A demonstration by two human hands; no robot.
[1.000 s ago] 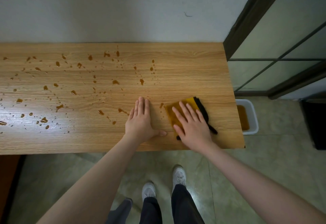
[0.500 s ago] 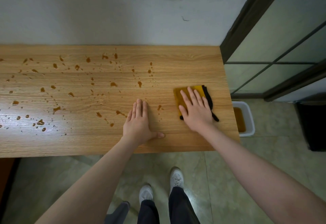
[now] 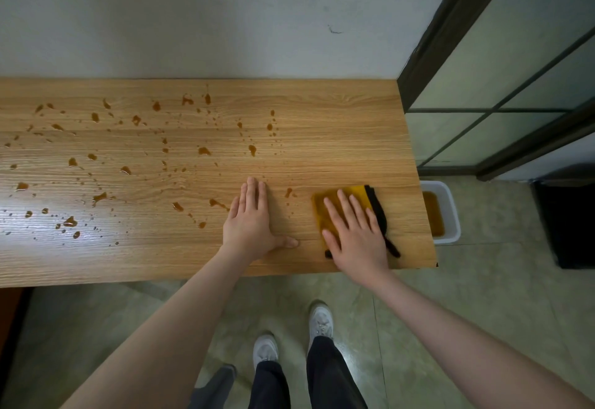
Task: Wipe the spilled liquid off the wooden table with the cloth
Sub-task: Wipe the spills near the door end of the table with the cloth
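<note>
Landmark for these notes: the flat yellow cloth with the black trim [image 3: 349, 197], lying at the right end of the light wooden surface [image 3: 338, 119], near its front edge.

Far left of the cloth: amber-brown drops of spilled liquid [image 3: 125, 170], scattered across the left and middle of the surface, thickest well to the left. None wiped there, by the look of it. A glare patch on the front left makes the smallest drops hard to count.

Just left of the cloth: your left hand [image 3: 254, 225], palm flat on the wood, fingers straight and together, thumb out to the side. No grip on anything. Likely a brace, so you can lean while the other arm sweeps. One small drop [image 3: 288, 192] sits between this hand and the cloth.

On the cloth: your right hand [image 3: 357, 231], fingers spread and straight, pressing the cloth down flat. No pinch, no curl; the spread probably evens the pressure over the fabric. The black trim shows past your fingers on the right.

Judgement: wiping barely begun; most of the spill lies left of the cloth.

Right of the cloth, off the surface: a white rectangular tub holding brown liquid [image 3: 439, 212] on the pale tiled floor, below the surface's end. Beyond, a dark-framed glass partition [image 3: 502, 86]. Behind the surface, a plain grey wall [image 3: 193, 15].
</note>
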